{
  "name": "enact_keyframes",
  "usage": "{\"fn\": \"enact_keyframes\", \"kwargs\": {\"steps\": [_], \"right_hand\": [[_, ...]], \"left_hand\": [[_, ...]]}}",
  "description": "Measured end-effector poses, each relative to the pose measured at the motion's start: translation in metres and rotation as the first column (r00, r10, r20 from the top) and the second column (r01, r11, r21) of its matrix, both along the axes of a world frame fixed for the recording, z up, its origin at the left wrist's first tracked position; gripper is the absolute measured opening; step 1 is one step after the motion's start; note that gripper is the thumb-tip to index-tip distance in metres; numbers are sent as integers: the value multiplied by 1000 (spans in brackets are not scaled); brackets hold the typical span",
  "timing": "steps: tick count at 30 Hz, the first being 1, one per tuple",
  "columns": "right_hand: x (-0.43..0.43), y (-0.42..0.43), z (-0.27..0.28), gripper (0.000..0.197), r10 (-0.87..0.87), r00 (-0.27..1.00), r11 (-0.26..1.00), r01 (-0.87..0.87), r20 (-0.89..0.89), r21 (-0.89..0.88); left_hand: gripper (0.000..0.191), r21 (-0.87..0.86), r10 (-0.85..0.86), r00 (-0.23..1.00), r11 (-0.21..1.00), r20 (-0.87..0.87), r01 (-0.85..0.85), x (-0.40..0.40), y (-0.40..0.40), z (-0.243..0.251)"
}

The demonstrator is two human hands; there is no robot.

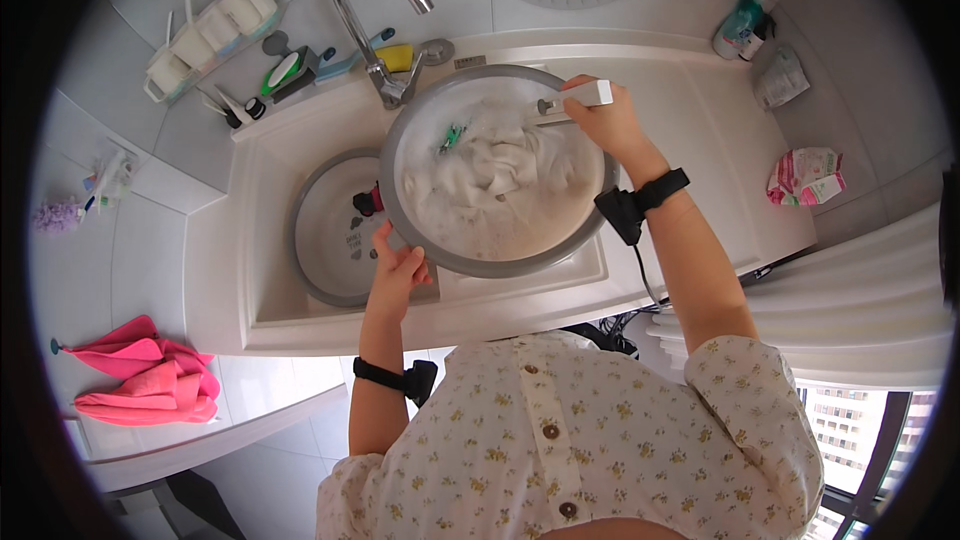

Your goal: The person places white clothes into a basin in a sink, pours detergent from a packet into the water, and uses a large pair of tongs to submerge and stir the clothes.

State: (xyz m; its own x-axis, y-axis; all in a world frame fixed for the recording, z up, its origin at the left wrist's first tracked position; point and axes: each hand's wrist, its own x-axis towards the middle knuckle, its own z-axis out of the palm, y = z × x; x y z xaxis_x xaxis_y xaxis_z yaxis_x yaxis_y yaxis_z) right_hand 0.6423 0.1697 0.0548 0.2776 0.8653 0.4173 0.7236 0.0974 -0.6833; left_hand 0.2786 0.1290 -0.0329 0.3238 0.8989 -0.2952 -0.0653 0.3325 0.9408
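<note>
A large round basin with a grey rim is full of sudsy, cloudy water. In it lies bunched pale cloth, partly under the foam, and a small green item shows near its left side. My right hand grips a white-handled tool over the basin's upper right rim; its lower end meets the suds and its kind is unclear. At the lower left rim, my left hand holds the basin, thumb on the rim and index finger extended along its side.
A smaller basin sits in the sink at left, a dark-and-red item inside it. A chrome faucet arches behind. Beyond are a yellow sponge, bottles and a pink-white pouch. Pink cloths hang left.
</note>
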Motion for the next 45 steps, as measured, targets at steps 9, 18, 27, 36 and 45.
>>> {"fn": "enact_keyframes", "kwargs": {"steps": [9, 18, 27, 36, 45], "right_hand": [[-29, -58, 90, 18, 168, 979, 986, -167, -114, 22], [-45, -50, 40, 20, 240, 969, 960, -246, -63, -134], [-62, -58, 65, 19, 242, 960, 952, -263, -139, -157], [-46, -67, 81, 16, 273, 950, 953, -288, -152, -90], [-54, -72, 57, 17, 249, 968, 946, -250, -32, -208]], "left_hand": [[63, 6, -9, 1000, 1000, -3, 9, 0, 0, -1], [61, -3, 1, 1000, 1000, -1, -1, 4, 0, 5], [63, 2, -19, 1000, 1000, 25, 19, 0, 0, 5], [64, 2, -11, 1000, 1000, 0, 11, 0, 4, 1], [63, -17, 6, 1000, 1000, 5, -6, 1, 3, 2]]}}
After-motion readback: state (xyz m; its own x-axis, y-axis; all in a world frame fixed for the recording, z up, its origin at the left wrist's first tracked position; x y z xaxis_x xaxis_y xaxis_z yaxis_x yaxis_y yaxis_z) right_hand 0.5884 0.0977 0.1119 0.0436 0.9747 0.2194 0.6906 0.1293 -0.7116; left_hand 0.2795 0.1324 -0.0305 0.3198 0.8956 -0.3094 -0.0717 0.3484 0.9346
